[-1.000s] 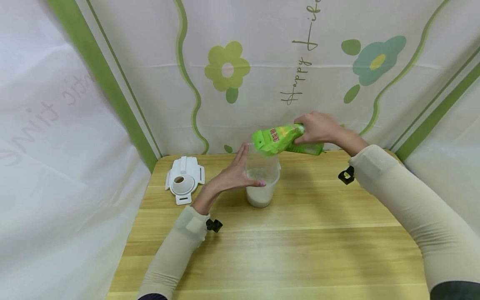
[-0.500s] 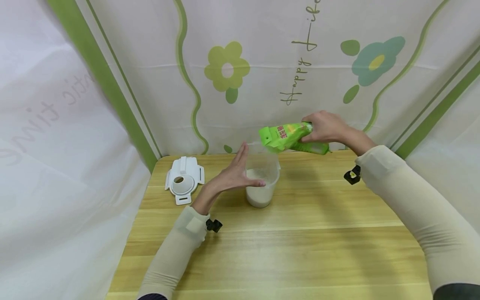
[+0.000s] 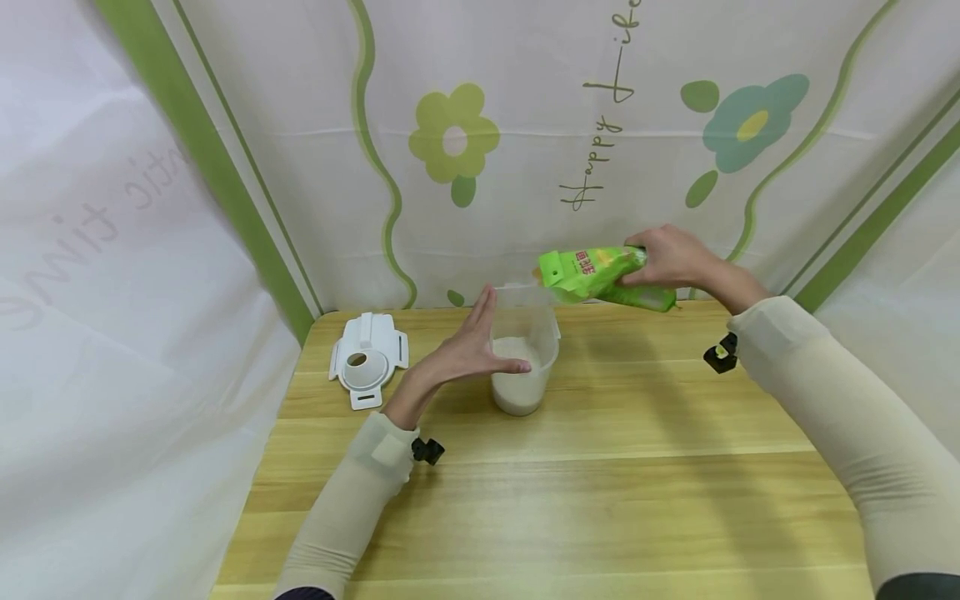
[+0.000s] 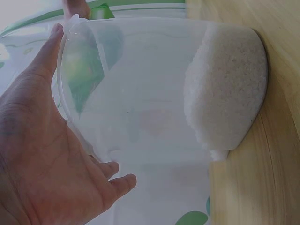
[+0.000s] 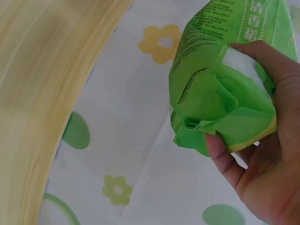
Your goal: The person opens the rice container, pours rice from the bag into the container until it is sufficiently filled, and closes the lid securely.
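Note:
A clear plastic container (image 3: 522,321) stands upright on the table, with white rice (image 4: 225,89) filling its lower part. My left hand (image 3: 468,346) spans the near-left side of the container, thumb and fingers round its upper wall. In my right hand (image 3: 667,258) is a green rice bag (image 3: 588,268), gripped at its bottom end. The bag lies nearly sideways in the air, its top end just right of the container's rim. In the right wrist view, fingers and thumb close on the folded green bag bottom (image 5: 220,108).
On the wooden table (image 3: 555,517) a white lid (image 3: 367,358) with a round hole lies left of the container. A white curtain (image 3: 300,167) with flowers hangs behind the table's back edge.
My right hand has drawn the green rice bag to the right, away from over the container's mouth. The left hand and the container have stayed in place.

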Action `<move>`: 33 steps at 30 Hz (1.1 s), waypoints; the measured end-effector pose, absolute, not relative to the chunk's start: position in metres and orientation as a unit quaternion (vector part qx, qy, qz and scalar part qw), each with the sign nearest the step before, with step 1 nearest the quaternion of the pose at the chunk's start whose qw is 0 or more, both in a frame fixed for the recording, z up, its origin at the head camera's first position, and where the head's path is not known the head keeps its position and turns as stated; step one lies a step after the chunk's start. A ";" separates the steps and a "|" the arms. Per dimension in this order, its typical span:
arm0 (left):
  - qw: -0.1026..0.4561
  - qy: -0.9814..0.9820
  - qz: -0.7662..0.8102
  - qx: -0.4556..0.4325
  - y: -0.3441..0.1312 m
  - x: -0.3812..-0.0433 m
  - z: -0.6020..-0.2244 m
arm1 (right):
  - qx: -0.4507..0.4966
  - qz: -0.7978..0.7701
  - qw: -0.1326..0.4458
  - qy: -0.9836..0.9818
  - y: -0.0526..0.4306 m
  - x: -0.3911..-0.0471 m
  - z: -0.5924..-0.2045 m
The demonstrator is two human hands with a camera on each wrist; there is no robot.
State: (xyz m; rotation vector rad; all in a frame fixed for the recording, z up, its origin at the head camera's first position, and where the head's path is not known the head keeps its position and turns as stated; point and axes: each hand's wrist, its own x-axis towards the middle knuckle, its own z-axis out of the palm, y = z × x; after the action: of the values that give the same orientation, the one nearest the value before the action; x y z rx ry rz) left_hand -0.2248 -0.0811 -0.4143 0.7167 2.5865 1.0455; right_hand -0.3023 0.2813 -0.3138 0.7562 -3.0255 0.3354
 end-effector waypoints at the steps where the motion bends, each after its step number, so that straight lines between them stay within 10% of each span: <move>1: 0.131 0.890 0.359 0.247 -0.081 -0.225 -0.414 | 0.240 0.108 0.003 -0.965 0.284 -0.302 -0.315; 33: 0.133 0.889 0.359 0.252 -0.081 -0.227 -0.416 | 0.204 0.123 -0.002 -0.971 0.365 -0.303 -0.347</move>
State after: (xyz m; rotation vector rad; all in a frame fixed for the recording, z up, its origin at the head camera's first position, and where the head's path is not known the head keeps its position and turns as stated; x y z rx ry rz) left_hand -0.2268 -0.0815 -0.4161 0.7313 2.5781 1.0419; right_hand -0.3025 0.3649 -0.3475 0.6411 -3.0559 0.3873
